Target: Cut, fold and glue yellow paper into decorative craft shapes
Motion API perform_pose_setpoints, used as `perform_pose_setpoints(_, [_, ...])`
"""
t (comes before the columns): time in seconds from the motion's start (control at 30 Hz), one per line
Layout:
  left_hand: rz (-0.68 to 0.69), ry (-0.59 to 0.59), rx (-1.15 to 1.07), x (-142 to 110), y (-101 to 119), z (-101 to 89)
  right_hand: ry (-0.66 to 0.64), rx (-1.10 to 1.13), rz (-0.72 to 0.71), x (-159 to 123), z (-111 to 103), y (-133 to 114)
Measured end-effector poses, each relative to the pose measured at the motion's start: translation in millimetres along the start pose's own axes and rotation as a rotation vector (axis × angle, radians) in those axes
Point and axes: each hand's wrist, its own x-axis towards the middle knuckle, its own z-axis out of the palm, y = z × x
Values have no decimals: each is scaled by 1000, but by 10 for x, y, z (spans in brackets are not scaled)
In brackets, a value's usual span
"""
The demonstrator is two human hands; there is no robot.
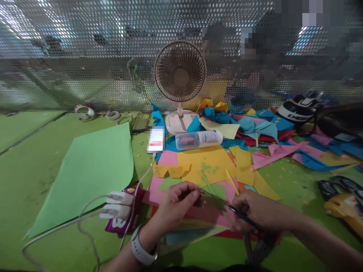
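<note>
While a slender black pointed tool (245, 217) is gripped by the curled fingers of the right hand (252, 211), above overlapping coloured paper near the middle of the desk's near edge, its tip is directed toward the left hand (180, 206). The left thumb and forefinger are drawn close together; whether anything small is pinched there cannot be told (the fingertips are blurred). A white-banded watch (143, 247) is worn on the left wrist.

Beneath the hands, pink paper (210, 212) is spread; farther from the near edge, an orange-yellow paper sheet (193, 158) is strewn with small green scraps (210, 166). Beyond it, a clear plastic bottle with a white label (210, 139) is laid on its side, with a lit phone (155, 139) placed to its left. Toward the desk's left edge, a large light-green paper sheet (96, 170) is laid beside a purple packet (138, 197), on which white plastic chargers (117, 206) are rested. A round beige fan (180, 71) is stood at the far edge, before a perforated metal screen (99, 75).
</note>
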Motion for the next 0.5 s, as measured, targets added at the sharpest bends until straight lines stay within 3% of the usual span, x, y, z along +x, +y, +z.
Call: perform_pose_setpoints(0.5, [-38, 17, 13, 2, 15, 14, 55, 11, 11, 0, 7, 55])
